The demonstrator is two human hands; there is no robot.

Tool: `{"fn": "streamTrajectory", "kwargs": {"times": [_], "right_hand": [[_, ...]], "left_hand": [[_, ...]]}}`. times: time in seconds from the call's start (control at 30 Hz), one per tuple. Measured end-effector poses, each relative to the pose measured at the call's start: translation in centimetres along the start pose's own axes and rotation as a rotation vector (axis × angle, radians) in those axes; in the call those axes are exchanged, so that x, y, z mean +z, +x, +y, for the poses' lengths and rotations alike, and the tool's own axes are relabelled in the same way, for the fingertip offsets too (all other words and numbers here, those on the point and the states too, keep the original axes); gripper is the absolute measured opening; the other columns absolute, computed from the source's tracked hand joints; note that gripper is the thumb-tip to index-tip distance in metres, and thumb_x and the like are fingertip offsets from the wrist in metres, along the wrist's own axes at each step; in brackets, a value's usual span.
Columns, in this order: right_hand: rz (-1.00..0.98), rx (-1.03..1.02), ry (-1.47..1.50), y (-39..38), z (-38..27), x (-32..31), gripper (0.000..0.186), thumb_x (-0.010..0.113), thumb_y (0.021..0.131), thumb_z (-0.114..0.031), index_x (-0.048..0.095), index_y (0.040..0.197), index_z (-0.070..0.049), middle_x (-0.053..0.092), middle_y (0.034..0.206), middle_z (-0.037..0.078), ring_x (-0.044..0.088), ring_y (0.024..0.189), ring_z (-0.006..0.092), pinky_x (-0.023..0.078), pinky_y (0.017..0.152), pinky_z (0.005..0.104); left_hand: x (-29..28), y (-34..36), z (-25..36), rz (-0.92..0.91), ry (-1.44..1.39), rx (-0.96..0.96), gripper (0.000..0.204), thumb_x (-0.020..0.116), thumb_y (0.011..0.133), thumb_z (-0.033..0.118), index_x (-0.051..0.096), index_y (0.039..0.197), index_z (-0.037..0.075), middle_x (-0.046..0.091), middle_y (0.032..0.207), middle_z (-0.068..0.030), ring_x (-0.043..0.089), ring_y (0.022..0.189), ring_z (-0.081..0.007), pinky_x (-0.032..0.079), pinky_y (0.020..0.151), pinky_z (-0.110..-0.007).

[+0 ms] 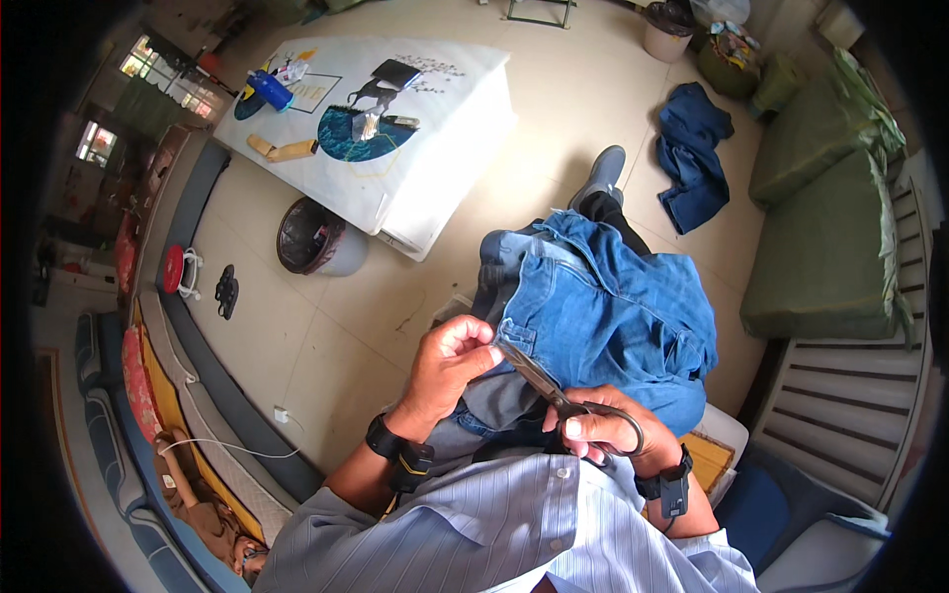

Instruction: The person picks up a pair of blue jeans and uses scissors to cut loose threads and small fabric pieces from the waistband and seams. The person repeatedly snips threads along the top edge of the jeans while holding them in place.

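Observation:
Blue denim jeans (613,306) lie bunched across my lap, their cut or seamed edge turned toward my hands. My right hand (611,430) grips a pair of dark metal scissors (531,372) by the loop handles. The blades point up and left, reaching the denim edge, and look nearly closed. Just left of the blade tips, my left hand (453,364) is closed in a pinch beside that edge. Whatever lies between its fingertips is too small to make out. Both wrists wear black straps with small devices.
A low table (445,168) with a printed cover stands ahead, bearing a blue bottle (270,90) and small items. Beside it is a lined waste bin (341,247). More jeans (695,153) lie on the floor. Green wrapped cushions (820,247) line the right; a person (213,509) reclines at left.

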State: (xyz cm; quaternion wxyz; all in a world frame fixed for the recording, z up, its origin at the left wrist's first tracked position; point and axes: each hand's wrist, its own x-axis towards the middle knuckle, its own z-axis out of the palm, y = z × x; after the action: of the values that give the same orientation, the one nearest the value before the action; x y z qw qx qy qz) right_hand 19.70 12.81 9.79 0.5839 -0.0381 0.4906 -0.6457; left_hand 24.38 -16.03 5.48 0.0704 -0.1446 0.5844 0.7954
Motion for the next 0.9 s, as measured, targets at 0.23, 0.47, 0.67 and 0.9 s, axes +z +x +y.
{"fn": "streamTrajectory", "kwargs": {"times": [0.23, 0.47, 0.67, 0.9], "right_hand": [[-0.014, 0.019, 0.017, 0.6, 0.0, -0.3, 0.05, 0.081, 0.095, -0.044, 0.075, 0.117, 0.0, 0.065, 0.076, 0.0, 0.056, 0.06, 0.007, 0.04, 0.054, 0.0225], [-0.016, 0.022, 0.012, 0.7, -0.2, -0.1, 0.052, 0.08, 0.094, -0.047, 0.075, 0.117, -0.001, 0.065, 0.077, -0.001, 0.056, 0.06, 0.0062, 0.039, 0.054, 0.0222], [-0.026, 0.026, 0.031, 0.9, 0.0, -0.2, 0.055, 0.08, 0.094, -0.05, 0.074, 0.117, -0.001, 0.064, 0.077, -0.003, 0.055, 0.061, 0.0052, 0.038, 0.053, 0.0215], [-0.031, 0.024, 0.031, 1.1, 0.1, -0.2, 0.054, 0.079, 0.094, -0.051, 0.074, 0.116, -0.001, 0.064, 0.077, -0.003, 0.055, 0.06, 0.0049, 0.038, 0.052, 0.0215]], "left_hand": [[-0.3, 0.7, 0.0, -0.011, -0.015, 0.005, 0.02, 0.075, 0.095, -0.006, 0.067, 0.11, 0.004, 0.064, 0.104, 0.002, 0.062, 0.095, -0.0069, 0.052, 0.088, -0.026], [-0.6, 0.8, -0.4, -0.02, -0.003, 0.007, 0.02, 0.075, 0.095, -0.006, 0.066, 0.11, 0.004, 0.064, 0.105, 0.0018, 0.062, 0.095, -0.0071, 0.053, 0.089, -0.026], [-0.7, 0.7, -0.4, -0.025, -0.008, 0.002, 0.019, 0.074, 0.096, -0.006, 0.066, 0.11, 0.003, 0.064, 0.106, 0.0014, 0.062, 0.095, -0.0075, 0.053, 0.089, -0.027], [-0.5, 0.6, -0.4, -0.022, -0.013, 0.007, 0.018, 0.074, 0.096, -0.005, 0.066, 0.109, 0.003, 0.065, 0.105, 0.0014, 0.062, 0.095, -0.0076, 0.053, 0.089, -0.027]]}}
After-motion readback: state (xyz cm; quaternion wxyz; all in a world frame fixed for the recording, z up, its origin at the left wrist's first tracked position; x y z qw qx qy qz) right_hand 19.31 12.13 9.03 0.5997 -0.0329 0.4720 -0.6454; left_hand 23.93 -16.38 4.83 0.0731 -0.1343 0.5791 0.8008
